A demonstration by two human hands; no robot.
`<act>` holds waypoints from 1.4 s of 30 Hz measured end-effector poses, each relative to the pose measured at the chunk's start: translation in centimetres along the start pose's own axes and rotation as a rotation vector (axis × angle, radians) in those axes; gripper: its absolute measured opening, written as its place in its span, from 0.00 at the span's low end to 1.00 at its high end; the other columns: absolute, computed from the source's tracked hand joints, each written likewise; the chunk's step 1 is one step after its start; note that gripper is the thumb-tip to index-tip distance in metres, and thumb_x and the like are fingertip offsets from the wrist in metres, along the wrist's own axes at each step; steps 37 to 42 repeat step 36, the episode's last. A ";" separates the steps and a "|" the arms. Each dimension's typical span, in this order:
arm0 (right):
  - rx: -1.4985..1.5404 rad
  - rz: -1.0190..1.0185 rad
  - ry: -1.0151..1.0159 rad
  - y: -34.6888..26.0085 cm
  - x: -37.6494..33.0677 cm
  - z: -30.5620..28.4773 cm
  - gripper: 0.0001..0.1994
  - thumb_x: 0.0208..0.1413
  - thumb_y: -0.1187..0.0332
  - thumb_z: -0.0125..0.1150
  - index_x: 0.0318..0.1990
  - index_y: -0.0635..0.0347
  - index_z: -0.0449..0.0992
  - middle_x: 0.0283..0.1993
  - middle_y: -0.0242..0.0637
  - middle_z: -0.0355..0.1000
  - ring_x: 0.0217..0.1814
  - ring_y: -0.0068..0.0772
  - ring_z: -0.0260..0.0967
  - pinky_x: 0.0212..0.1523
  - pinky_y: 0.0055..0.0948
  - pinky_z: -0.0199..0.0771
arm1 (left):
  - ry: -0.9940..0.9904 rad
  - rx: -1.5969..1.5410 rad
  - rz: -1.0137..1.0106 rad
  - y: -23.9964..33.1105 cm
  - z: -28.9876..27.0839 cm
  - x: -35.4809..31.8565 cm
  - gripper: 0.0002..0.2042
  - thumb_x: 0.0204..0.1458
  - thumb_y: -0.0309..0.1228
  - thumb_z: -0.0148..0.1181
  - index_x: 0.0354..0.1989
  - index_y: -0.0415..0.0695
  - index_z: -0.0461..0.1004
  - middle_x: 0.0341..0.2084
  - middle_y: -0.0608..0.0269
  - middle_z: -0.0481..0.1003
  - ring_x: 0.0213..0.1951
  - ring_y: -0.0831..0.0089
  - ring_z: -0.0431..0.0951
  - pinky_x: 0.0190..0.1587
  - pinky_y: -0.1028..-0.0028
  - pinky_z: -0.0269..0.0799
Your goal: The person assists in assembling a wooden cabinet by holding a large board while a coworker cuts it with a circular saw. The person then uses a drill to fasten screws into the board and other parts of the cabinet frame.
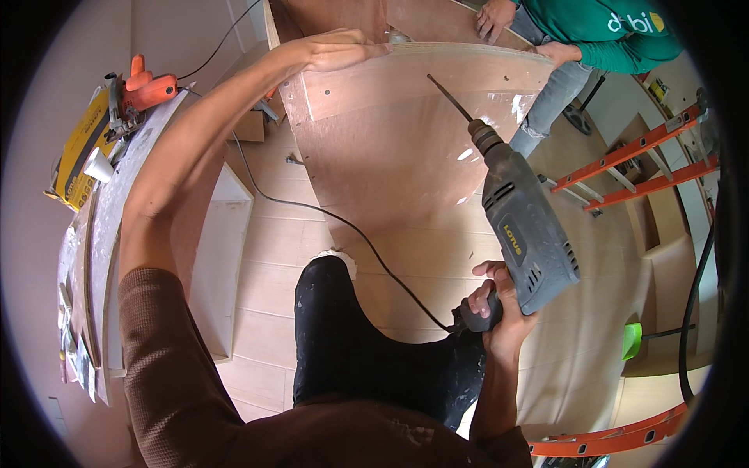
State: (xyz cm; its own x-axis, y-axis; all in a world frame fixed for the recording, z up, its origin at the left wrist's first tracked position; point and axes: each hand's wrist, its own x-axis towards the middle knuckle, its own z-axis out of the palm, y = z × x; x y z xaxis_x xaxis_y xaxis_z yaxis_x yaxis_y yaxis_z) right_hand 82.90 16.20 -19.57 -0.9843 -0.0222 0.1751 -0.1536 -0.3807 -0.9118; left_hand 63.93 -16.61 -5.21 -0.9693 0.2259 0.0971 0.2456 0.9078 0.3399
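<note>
In my right hand (499, 304) is a grey corded power drill (521, 222), held by its handle with the fingers wrapped round it. Its long bit (449, 97) points up and to the left, in front of a large plywood panel (406, 132). How far the tip stands from the wood I cannot tell. My left hand (339, 51) grips the panel's top edge near its left corner; some of its fingers are hidden behind one another. Across from me, a person in a green sleeve has one hand (552, 53) on the right end of that edge and another hand (495, 17) farther back.
The drill's cord (335, 214) loops across the tiled floor (261, 312). At left, a worktop (148, 148) bears an orange circular saw (148, 90), a yellow box (82, 148) and a white cup (99, 165). An orange ladder (624, 160) stands at right, near wooden shelving (663, 273).
</note>
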 end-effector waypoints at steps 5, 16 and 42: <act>-0.091 -0.016 -0.002 -0.4 0.3 -0.5 0.10 0.58 0.73 0.53 0.43 0.72 0.67 0.40 0.53 0.70 0.16 0.23 0.59 0.18 0.25 0.65 | -0.046 -0.036 0.009 -0.4 -0.3 0.2 0.30 0.59 0.52 0.38 0.44 0.34 0.75 0.37 0.45 0.76 0.41 0.55 0.74 0.47 0.59 0.68; -0.075 0.007 0.057 -0.6 0.1 0.1 0.11 0.57 0.74 0.53 0.43 0.73 0.67 0.41 0.52 0.70 0.15 0.23 0.59 0.19 0.26 0.66 | -0.011 0.138 0.068 -1.4 0.2 1.1 0.34 0.40 0.57 0.61 0.43 0.35 0.76 0.32 0.46 0.77 0.37 0.56 0.76 0.42 0.60 0.70; 0.391 0.263 0.163 -3.6 -0.8 2.6 0.06 0.57 0.73 0.55 0.38 0.67 0.70 0.36 0.47 0.73 0.13 0.25 0.57 0.17 0.27 0.63 | -0.022 0.112 0.080 0.0 0.0 1.2 0.27 0.44 0.50 0.64 0.44 0.40 0.77 0.26 0.50 0.77 0.29 0.64 0.74 0.38 0.68 0.69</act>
